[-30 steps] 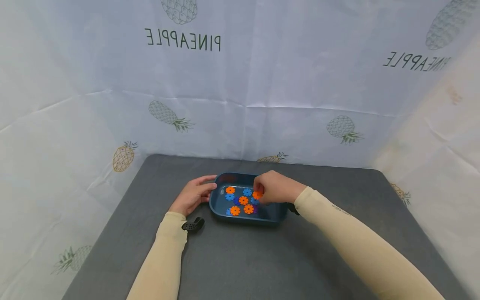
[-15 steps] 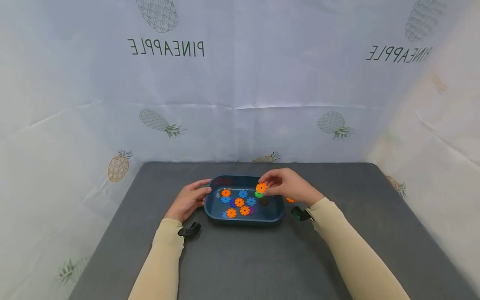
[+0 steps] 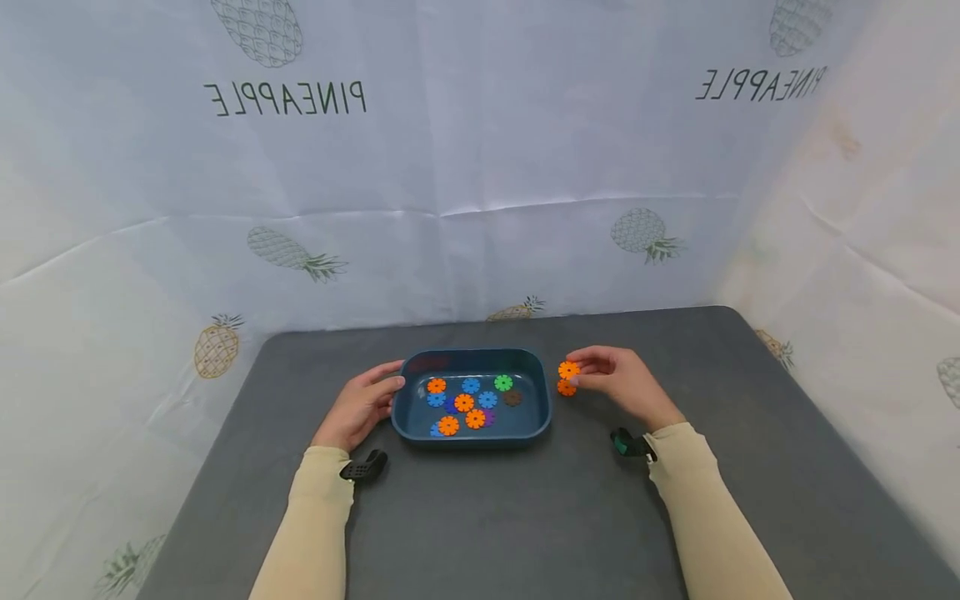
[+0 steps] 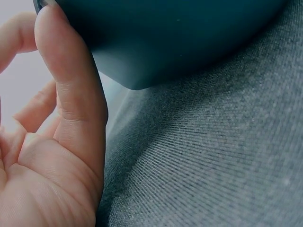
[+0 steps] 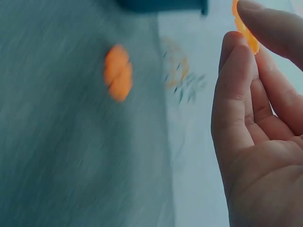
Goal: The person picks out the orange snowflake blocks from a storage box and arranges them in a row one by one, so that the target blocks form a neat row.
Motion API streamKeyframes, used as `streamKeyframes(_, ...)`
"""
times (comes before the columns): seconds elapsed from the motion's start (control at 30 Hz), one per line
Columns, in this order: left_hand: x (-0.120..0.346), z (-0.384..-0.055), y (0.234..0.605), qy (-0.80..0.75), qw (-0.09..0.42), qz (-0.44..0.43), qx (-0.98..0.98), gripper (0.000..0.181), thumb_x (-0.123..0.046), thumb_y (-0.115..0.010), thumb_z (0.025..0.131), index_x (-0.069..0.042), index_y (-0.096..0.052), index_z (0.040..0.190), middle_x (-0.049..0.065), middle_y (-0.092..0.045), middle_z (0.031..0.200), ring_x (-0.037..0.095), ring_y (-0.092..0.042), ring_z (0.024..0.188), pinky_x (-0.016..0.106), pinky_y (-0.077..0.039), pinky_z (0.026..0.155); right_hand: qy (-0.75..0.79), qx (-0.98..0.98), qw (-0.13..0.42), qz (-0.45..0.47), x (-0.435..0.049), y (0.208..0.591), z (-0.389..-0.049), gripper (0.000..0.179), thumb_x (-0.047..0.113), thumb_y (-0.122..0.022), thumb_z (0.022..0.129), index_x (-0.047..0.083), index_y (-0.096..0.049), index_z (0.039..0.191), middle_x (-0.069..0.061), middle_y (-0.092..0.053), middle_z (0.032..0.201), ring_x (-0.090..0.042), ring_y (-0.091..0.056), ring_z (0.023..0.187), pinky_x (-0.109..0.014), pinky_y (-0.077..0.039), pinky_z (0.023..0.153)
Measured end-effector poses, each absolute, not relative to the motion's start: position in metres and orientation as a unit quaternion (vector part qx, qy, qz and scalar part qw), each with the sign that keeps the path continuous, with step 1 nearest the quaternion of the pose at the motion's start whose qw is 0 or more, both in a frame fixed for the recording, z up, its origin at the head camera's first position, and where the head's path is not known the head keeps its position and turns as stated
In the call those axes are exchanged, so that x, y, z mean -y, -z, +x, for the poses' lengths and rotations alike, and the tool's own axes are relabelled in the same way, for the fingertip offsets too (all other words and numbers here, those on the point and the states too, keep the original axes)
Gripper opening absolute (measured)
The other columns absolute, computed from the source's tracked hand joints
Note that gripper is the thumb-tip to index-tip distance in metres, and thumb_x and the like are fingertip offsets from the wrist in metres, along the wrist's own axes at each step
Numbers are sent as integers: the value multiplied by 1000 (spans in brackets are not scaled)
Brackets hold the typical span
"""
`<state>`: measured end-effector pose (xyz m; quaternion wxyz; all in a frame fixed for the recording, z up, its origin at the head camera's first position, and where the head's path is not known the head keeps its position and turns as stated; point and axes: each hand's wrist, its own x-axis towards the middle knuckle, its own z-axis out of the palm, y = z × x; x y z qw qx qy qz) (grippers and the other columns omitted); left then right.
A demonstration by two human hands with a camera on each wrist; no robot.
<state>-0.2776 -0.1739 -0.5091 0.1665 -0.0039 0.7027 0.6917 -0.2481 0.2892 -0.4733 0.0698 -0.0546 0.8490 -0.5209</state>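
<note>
My left hand (image 3: 356, 410) grips the left end of a dark blue rectangular tray (image 3: 471, 441), its thumb at the rim. In the left wrist view the thumb (image 4: 71, 80) lies against the tray's outer wall (image 4: 156, 42). To the right of the tray, my right hand (image 3: 626, 387) pinches an orange notched plastic disc (image 3: 568, 367) between thumb and fingers. That disc shows edge-on in the right wrist view. A second orange disc (image 3: 566, 388) lies on the table just below it, also seen blurred in the right wrist view.
Several notched discs lie flat in the tray, among them a green disc (image 3: 503, 382), a brown disc (image 3: 512, 398) and an orange disc (image 3: 464, 402). The grey table (image 3: 517, 517) ends at a pineapple-print cloth (image 3: 450, 167) behind it.
My right hand has lifted an orange disc from the tray and carried it right, past the rim, uncovering the green and brown discs. My left hand stays on the tray. The head view has shifted.
</note>
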Motion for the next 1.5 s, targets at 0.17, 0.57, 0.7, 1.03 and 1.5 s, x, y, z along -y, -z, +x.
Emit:
streamKeyframes(0.17,176,-277,509,-696,166,0,-699,63,-33,-72,106,-15,-49,162,0,-76,112,11,-72,86,26,-62,81,492,-868,58,-33,-304,486,-251,41,29,-83,98,17,-74,135,-9,-76,126,-24,-70,110,-34,-59,94)
streamKeyframes(0.57,176,-274,511,-702,170,-15,-691,65,-33,-73,106,-14,-48,163,-2,-76,112,10,-72,85,25,-62,79,415,-908,58,13,-302,498,-251,37,22,-82,98,10,-75,132,-13,-76,122,-24,-69,104,-46,-58,97)
streamKeyframes(0.7,177,-273,510,-701,169,-15,-693,65,-33,-72,106,-14,-47,163,-2,-76,111,10,-72,85,25,-62,79,402,-913,62,14,-299,500,-253,35,20,-82,98,10,-76,131,-12,-76,119,-24,-68,101,-45,-58,94)
streamKeyframes(1.03,175,-277,509,-698,170,-12,-696,66,-35,-73,105,-14,-48,163,1,-76,119,10,-73,88,24,-63,81,387,-920,67,15,-297,501,-257,36,20,-83,97,10,-76,130,-13,-74,120,-25,-65,102,-42,-57,92)
streamKeyframes(1.5,174,-280,510,-697,164,-11,-698,63,-33,-72,106,-14,-49,162,1,-77,119,11,-74,89,25,-63,81,378,-923,71,4,-296,502,-260,36,23,-83,97,12,-76,131,-10,-75,118,-24,-66,101,-42,-56,92)
